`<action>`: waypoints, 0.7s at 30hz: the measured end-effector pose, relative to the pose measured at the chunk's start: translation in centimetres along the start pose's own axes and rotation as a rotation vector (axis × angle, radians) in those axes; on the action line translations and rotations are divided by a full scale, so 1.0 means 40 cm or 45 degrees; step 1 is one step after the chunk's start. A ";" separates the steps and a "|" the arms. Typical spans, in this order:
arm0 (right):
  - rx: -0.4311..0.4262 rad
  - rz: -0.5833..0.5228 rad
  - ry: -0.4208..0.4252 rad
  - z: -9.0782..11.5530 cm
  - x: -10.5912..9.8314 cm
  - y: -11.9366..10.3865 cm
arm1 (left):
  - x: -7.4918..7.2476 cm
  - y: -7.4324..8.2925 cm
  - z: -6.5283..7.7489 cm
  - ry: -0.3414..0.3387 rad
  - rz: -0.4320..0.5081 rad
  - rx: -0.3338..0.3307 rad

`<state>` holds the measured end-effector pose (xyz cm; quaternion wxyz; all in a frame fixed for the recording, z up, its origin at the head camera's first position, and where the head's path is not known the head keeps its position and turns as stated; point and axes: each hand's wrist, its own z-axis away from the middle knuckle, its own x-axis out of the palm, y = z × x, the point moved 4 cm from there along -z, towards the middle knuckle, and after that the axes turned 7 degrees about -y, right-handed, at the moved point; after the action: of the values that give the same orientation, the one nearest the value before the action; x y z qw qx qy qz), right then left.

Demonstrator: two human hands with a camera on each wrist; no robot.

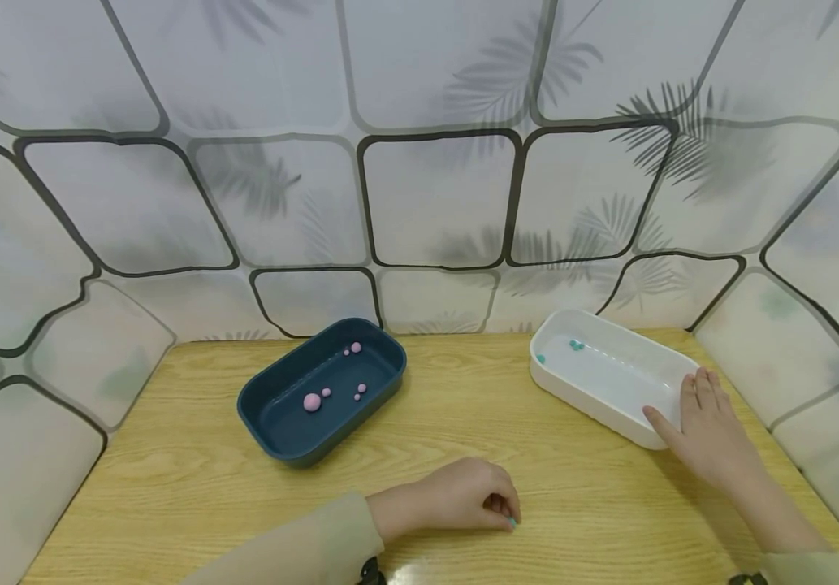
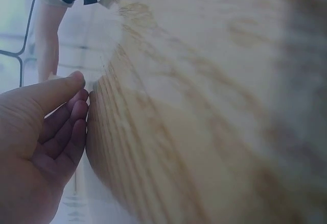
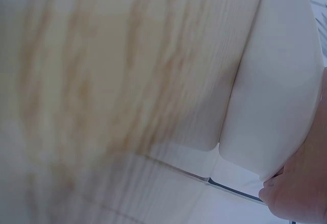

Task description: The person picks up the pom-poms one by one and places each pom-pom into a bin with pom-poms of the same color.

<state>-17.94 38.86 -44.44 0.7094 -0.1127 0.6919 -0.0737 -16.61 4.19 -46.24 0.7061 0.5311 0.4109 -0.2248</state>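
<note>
My left hand (image 1: 463, 497) is low over the wooden table, in front of the two trays. Thumb and index finger pinch a tiny teal ball (image 1: 512, 522). In the left wrist view the other fingers curl toward the palm. My right hand (image 1: 715, 439) rests on the near right end of a white tray (image 1: 594, 413), fingers extended across the rim and thumb apart on the front edge. Inside that tray several small teal balls (image 1: 576, 345) lie near the far left end. The right wrist view shows the white tray's outer wall (image 3: 271, 81) beside the hand.
A dark blue tray (image 1: 342, 433) stands at the left, holding several pink balls (image 1: 312, 402) of different sizes. Patterned fabric walls (image 1: 434, 203) close off the back and both sides of the wooden table (image 1: 456, 406).
</note>
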 end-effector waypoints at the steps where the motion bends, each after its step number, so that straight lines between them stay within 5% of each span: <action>1: 0.001 0.000 0.000 0.000 0.000 0.000 | -0.001 0.000 0.000 0.007 0.020 -0.005; 7: 0.003 -0.002 -0.004 0.001 0.000 -0.002 | -0.007 -0.002 -0.004 0.025 0.144 -0.022; 12: 0.011 -0.004 -0.025 0.001 -0.002 -0.004 | -0.009 -0.009 -0.013 0.056 0.130 -0.028; 21: 0.002 -0.008 -0.005 0.005 -0.002 -0.007 | -0.009 -0.033 -0.034 0.231 0.218 -0.066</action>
<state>-17.74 38.62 -44.27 0.7106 -0.1145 0.6900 -0.0763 -18.27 4.97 -46.82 0.6961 0.5639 0.4319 -0.1042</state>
